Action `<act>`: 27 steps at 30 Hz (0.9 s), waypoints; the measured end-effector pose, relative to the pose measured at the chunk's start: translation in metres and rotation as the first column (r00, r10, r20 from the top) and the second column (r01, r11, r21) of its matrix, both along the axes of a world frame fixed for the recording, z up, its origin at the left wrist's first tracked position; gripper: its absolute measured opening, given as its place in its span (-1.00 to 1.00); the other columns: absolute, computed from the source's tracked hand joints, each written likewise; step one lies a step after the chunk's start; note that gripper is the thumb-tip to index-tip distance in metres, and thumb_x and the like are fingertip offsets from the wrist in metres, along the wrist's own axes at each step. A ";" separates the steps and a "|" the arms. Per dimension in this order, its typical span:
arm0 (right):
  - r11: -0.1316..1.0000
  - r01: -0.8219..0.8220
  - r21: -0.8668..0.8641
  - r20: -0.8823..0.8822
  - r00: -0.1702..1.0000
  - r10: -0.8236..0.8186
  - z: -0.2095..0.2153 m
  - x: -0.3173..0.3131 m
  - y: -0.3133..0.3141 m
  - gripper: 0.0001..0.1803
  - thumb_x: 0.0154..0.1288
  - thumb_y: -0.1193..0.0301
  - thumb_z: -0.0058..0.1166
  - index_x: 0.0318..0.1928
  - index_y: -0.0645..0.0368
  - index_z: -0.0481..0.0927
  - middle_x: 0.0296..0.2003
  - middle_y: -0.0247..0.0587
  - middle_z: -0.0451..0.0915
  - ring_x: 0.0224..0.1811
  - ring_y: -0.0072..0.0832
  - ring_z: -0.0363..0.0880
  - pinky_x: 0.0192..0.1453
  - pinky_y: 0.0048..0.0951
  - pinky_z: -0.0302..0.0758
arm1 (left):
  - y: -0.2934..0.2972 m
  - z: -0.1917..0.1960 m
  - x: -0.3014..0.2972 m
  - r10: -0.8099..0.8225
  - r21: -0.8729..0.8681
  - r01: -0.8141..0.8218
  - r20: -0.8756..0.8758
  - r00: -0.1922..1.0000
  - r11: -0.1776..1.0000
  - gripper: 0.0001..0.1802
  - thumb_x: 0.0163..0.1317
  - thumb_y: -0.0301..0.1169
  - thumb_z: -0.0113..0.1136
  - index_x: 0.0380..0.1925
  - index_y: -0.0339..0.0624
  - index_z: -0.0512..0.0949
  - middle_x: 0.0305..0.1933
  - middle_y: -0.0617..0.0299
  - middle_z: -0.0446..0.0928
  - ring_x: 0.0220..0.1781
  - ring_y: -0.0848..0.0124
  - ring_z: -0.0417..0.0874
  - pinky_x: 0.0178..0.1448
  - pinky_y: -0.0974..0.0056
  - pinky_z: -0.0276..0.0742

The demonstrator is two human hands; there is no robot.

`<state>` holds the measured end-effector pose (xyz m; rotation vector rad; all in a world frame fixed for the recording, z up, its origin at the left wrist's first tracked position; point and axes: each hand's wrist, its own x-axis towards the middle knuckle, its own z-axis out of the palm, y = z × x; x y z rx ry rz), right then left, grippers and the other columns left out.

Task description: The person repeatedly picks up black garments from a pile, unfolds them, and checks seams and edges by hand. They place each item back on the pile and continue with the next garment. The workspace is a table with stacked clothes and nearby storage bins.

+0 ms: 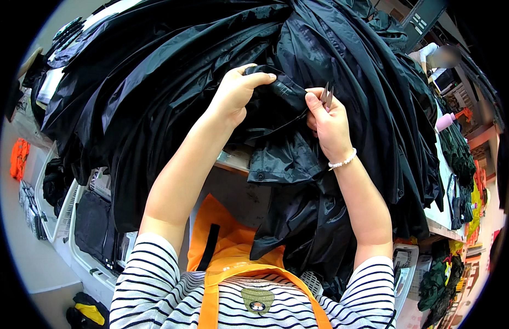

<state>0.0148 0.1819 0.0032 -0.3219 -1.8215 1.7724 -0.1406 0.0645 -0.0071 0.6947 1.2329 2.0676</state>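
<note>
Bunching at the upper centre of the frame, the black fabric (287,89) is pinched in the closed left grip (235,92). The right grip (328,118), also closed, holds pointed snips (330,97) and seems to pinch the fabric's edge. Should the hanging folds drag that edge loose, the exposed blades, pointing up the frame, could nick cloth or skin.

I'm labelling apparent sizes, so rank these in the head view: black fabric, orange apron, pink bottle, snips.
1. Black fabric
2. Orange apron
Pink bottle and snips: too alike to rank, since the right hand partly covers the snips.
</note>
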 end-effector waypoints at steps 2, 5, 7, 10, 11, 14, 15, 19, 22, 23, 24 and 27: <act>1.000 0.009 0.016 0.002 1.000 -0.009 0.000 -0.001 -0.002 -0.86 0.38 0.36 0.10 -0.24 0.16 0.60 -0.62 -0.63 0.32 -0.66 -0.83 0.15 -0.60 -0.69 0.06 | -0.002 -0.003 -0.001 0.011 0.004 -0.011 -0.004 1.000 1.000 -0.95 0.11 -0.49 0.27 -0.42 -0.17 0.59 -0.41 0.31 0.61 -0.36 0.51 0.61 -0.13 0.39 0.52; 1.000 0.020 0.023 -0.023 1.000 -0.020 -0.001 0.001 -0.001 -0.87 0.39 0.37 0.08 -0.22 0.15 0.62 -0.60 -0.60 0.38 -0.66 -0.84 0.16 -0.60 -0.71 0.08 | -0.005 -0.006 0.002 0.018 0.024 -0.015 -0.095 0.995 1.000 -0.96 0.15 -0.49 0.25 -0.39 -0.17 0.58 -0.40 0.31 0.61 -0.34 0.54 0.60 -0.11 0.40 0.52; 0.999 0.036 0.039 -0.105 0.994 -0.032 0.005 0.001 0.002 -0.85 0.41 0.39 0.04 -0.16 0.17 0.62 -0.45 -0.44 0.59 -0.66 -0.83 0.17 -0.60 -0.72 0.10 | -0.011 -0.009 0.017 0.092 0.039 -0.083 -0.350 0.932 0.996 -0.94 0.15 -0.54 0.25 -0.38 -0.19 0.56 -0.35 0.32 0.58 -0.28 0.54 0.60 -0.11 0.41 0.51; 0.997 -0.055 0.049 -0.198 0.978 0.064 0.005 -0.001 0.013 -0.81 0.42 0.43 -0.03 -0.07 0.22 0.58 -0.26 -0.28 0.65 -0.58 -0.83 0.24 -0.55 -0.74 0.21 | -0.015 -0.032 0.056 0.098 0.026 -0.113 -0.711 0.696 0.993 -0.84 0.05 -0.62 0.30 -0.37 -0.23 0.54 -0.35 0.25 0.57 -0.25 0.44 0.60 -0.13 0.37 0.50; 0.993 -0.099 0.065 -0.132 0.985 0.107 0.005 0.000 0.013 -0.80 0.43 0.44 -0.06 -0.05 0.21 0.58 -0.23 -0.28 0.65 -0.55 -0.83 0.26 -0.48 -0.74 0.26 | -0.014 -0.039 0.062 0.130 0.042 -0.152 -0.766 0.630 0.988 -0.81 -0.01 -0.62 0.32 -0.36 -0.22 0.54 -0.36 0.20 0.57 -0.25 0.37 0.60 -0.14 0.33 0.51; 0.941 -0.154 0.301 0.037 0.988 0.150 0.000 -0.006 0.009 -0.76 0.48 0.42 -0.14 -0.04 0.22 0.58 -0.23 -0.29 0.65 -0.53 -0.81 0.28 -0.41 -0.73 0.30 | -0.014 -0.045 0.080 0.067 -0.048 -0.245 -0.896 0.440 0.968 -0.77 -0.10 -0.53 0.33 -0.37 -0.17 0.56 -0.37 0.12 0.56 -0.23 0.15 0.55 -0.14 0.17 0.51; 0.929 -0.172 0.328 0.045 0.985 0.167 -0.001 -0.008 0.006 -0.73 0.50 0.41 -0.18 -0.05 0.24 0.59 -0.23 -0.28 0.65 -0.51 -0.79 0.30 -0.38 -0.73 0.33 | -0.016 -0.046 0.085 0.077 -0.008 -0.232 -0.932 0.354 0.973 -0.76 -0.08 -0.49 0.33 -0.34 -0.17 0.55 -0.35 0.13 0.56 -0.21 0.14 0.55 -0.10 0.17 0.51; 0.681 -0.310 0.664 0.376 0.925 0.055 0.016 -0.025 -0.016 -0.74 0.41 0.45 -0.10 0.01 0.28 0.54 -0.23 -0.06 0.67 -0.25 -0.29 0.64 -0.15 -0.36 0.53 | -0.027 -0.058 0.098 0.112 0.077 -0.217 -0.982 0.153 0.973 -0.54 0.00 -0.30 0.29 -0.08 -0.26 0.47 -0.11 0.06 0.52 0.01 0.06 0.49 0.15 0.06 0.40; 0.418 -0.458 0.785 0.387 0.889 0.246 0.031 -0.063 -0.058 -0.71 0.45 0.45 -0.16 0.06 0.32 0.50 -0.10 -0.07 0.65 -0.11 -0.35 0.63 -0.02 -0.41 0.52 | -0.040 -0.057 0.118 0.100 0.051 -0.244 -0.976 0.192 0.969 -0.38 0.10 -0.19 0.22 0.11 -0.31 0.38 0.13 -0.10 0.38 0.17 -0.08 0.37 0.26 -0.01 0.30; 0.407 -0.499 0.765 0.426 0.866 0.262 0.023 -0.074 -0.062 -0.72 0.43 0.46 -0.14 0.04 0.32 0.50 -0.12 -0.01 0.64 -0.11 -0.25 0.63 -0.03 -0.36 0.52 | -0.041 -0.057 0.120 0.040 0.000 -0.217 -0.983 0.180 0.976 -0.35 0.15 -0.12 0.20 0.15 -0.31 0.36 0.22 -0.13 0.32 0.23 -0.12 0.32 0.33 -0.01 0.25; 0.382 -0.547 0.745 0.462 0.836 0.297 0.011 -0.087 -0.066 -0.73 0.40 0.47 -0.11 0.02 0.32 0.51 -0.14 0.05 0.64 -0.11 -0.15 0.63 -0.04 -0.32 0.52 | -0.048 -0.058 0.119 0.029 -0.006 -0.254 -0.990 0.134 0.967 -0.35 0.16 -0.10 0.19 0.16 -0.29 0.37 0.24 -0.11 0.31 0.25 -0.11 0.32 0.36 -0.01 0.23; 0.324 -0.482 0.814 0.502 0.865 0.025 -0.014 -0.080 -0.027 -0.84 0.28 0.50 -0.06 -0.18 0.29 0.52 -0.28 0.16 0.60 -0.19 0.10 0.55 -0.15 -0.16 0.49 | -0.077 -0.057 0.110 -0.023 -0.017 -0.279 -1.000 -0.016 0.960 -0.37 0.21 -0.01 0.15 0.17 -0.17 0.41 0.26 -0.02 0.37 0.23 -0.02 0.40 0.41 0.00 0.19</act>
